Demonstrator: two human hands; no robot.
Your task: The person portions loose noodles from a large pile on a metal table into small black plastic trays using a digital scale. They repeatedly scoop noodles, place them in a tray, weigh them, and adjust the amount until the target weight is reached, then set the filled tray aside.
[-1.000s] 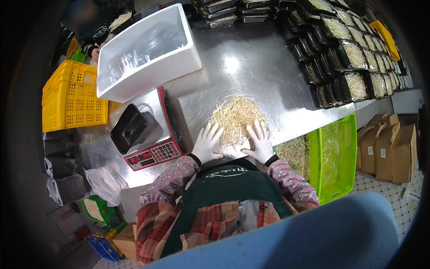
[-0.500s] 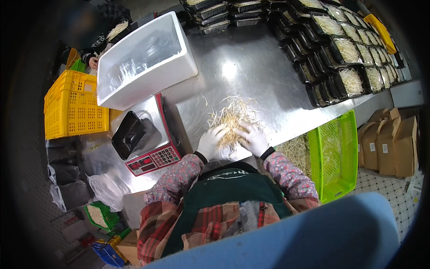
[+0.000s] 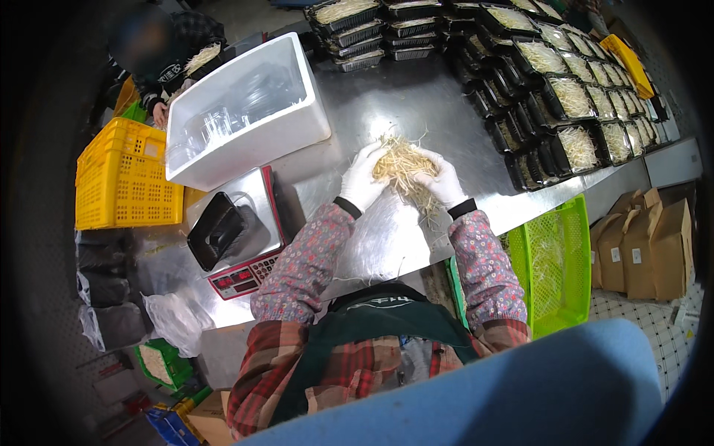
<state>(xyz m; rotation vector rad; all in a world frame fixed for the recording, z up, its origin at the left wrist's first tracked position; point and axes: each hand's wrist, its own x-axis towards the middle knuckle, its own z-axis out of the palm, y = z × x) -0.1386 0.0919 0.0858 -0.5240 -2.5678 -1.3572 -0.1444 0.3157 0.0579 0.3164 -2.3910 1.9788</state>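
Between my two white-gloved hands is a loose bunch of bean sprouts (image 3: 407, 168), pale yellow and stringy, with ends trailing below. My left hand (image 3: 364, 178) presses on the bunch's left side, fingers curled round it. On the other side my right hand (image 3: 442, 181) grips it, thumb across the front. Both hands are over the metal table (image 3: 379, 241). To the left stands a red-framed digital scale (image 3: 249, 276), and on its pan a black plastic tray (image 3: 216, 230) rests tilted.
A white foam box (image 3: 249, 145) with clear plastic inside stands behind the scale, beside a yellow crate (image 3: 126, 178). Black trays of sprouts (image 3: 571, 97) are stacked at the far right. A green crate (image 3: 558, 260) sits right of the table; a co-worker's hand (image 3: 159, 113) shows far left.
My hands have moved away from the table's near edge with the sprouts gathered between them. A few loose strands now lie near that edge.
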